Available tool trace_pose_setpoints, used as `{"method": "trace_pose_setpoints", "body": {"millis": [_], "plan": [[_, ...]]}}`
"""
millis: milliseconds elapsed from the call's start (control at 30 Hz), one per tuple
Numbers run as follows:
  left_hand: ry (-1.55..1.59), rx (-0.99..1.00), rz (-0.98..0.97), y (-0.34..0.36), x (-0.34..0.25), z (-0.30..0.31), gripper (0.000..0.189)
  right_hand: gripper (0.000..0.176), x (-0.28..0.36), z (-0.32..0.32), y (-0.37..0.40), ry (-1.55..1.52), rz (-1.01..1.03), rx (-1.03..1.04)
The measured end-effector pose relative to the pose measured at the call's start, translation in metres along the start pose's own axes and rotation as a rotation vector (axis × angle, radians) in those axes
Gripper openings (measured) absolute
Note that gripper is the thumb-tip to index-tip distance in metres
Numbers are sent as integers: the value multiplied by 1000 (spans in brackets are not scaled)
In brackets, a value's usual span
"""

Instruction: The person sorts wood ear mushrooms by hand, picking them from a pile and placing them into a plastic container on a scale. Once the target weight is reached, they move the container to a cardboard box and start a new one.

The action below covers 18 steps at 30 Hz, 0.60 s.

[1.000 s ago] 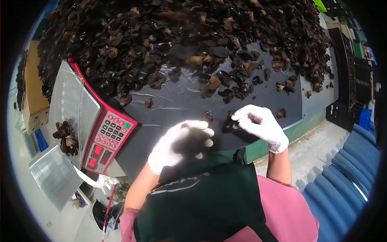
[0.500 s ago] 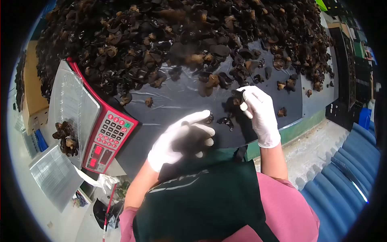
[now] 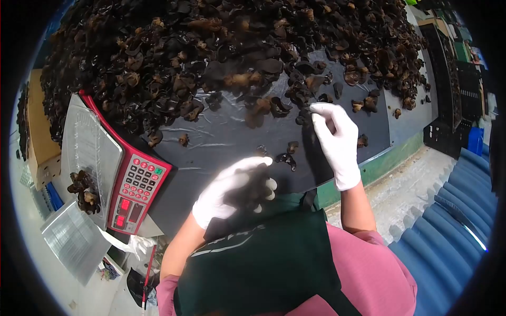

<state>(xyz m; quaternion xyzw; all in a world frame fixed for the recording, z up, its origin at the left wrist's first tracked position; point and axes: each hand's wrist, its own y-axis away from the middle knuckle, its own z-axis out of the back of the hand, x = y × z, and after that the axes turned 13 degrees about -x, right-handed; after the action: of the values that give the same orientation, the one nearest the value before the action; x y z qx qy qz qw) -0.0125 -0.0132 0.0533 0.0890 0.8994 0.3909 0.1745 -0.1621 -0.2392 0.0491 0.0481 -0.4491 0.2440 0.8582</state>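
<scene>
My right hand, in a white glove, is at the near edge of a heap of dark wood ear mushrooms. Its thumb and fingertips pinch at a small black wood ear piece, partly hidden by them. My left hand, gloved too, hovers low over the front of the table with its index finger stretched out and the other fingers curved and apart. Deep shadow covers its palm, so I cannot make out whether anything lies there. Between the hands are two loose pieces on the dark sheet.
A red-framed digital scale stands to the left, with a clump of wood ears at its outer edge. A cardboard box is behind it. Black crates and blue corrugated sheeting are on the right.
My right hand has moved slightly up the view towards the heap. The brownish piece it held is no longer in its fingers, and another piece now lies between the hands.
</scene>
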Motion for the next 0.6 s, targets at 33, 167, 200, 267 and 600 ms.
{"method": "trace_pose_setpoints", "body": {"millis": [33, 167, 200, 267, 600], "plan": [[28, 37, 12, 0, -1, 1, 68, 21, -11, -1, -6, 135, 57, 21], [100, 109, 17, -1, -1, 4, 58, 21, -31, -9, -14, 338, 398, 30], [108, 110, 11, -1, 0, 6, 59, 19, -25, -7, -13, 330, 373, 41], [119, 140, -12, -6, 3, 14, 61, 16, -18, -6, -9, 174, 272, 68], [123, 175, -62, 1, -2, 15, 67, 13, 11, -30, -8, -54, 45, 161]]}}
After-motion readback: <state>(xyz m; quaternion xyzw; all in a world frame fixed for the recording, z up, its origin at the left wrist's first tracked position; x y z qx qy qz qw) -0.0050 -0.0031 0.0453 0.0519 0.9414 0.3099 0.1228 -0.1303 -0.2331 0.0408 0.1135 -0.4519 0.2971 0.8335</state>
